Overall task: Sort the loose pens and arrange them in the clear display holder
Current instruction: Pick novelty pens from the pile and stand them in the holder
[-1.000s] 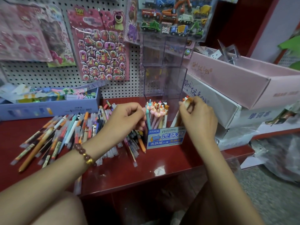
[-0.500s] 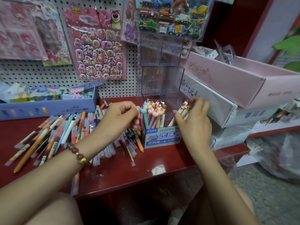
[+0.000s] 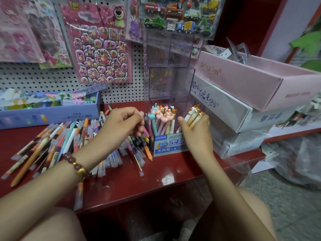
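Clutching a bunch of chicken-topped pens (image 3: 194,115), the right hand (image 3: 196,134) crowded the clear display holder (image 3: 171,84) while the left hand (image 3: 123,122) pinched one pink pen (image 3: 145,131); a nudge could have toppled the standing pens (image 3: 162,119).

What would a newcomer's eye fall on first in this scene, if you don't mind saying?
Probably the loose pens fanned across the red shelf at left. Next, the clear holder in the middle, its front slot full of animal-topped pens, with the left hand and right hand on either side.
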{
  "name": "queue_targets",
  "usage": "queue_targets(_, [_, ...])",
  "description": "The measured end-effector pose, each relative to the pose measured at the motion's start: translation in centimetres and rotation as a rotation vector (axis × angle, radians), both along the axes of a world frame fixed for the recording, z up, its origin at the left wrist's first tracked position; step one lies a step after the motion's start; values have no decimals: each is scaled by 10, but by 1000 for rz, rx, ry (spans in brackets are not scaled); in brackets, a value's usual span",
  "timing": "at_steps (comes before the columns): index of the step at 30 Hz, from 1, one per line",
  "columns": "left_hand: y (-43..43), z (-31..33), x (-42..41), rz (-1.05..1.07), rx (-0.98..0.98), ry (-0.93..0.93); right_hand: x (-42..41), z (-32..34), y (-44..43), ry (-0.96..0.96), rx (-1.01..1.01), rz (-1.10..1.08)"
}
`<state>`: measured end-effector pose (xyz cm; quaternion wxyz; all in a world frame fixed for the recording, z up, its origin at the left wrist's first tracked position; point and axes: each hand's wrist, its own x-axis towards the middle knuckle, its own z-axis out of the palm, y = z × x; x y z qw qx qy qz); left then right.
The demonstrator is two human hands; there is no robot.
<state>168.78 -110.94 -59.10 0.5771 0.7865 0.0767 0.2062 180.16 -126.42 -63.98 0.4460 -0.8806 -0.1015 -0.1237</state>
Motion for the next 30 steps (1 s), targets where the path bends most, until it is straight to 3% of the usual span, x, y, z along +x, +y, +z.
queue_targets(11, [6,-3,2,30,-23,21,6,7,-4,-281,-266,77])
queue_targets(23, [12,-7,1,26,-1,42,6,7,-12,-164,-374,15])
queue_targets(30, [32,-9,-7,75,27,77,0,7,-17,-178,-319,-52])
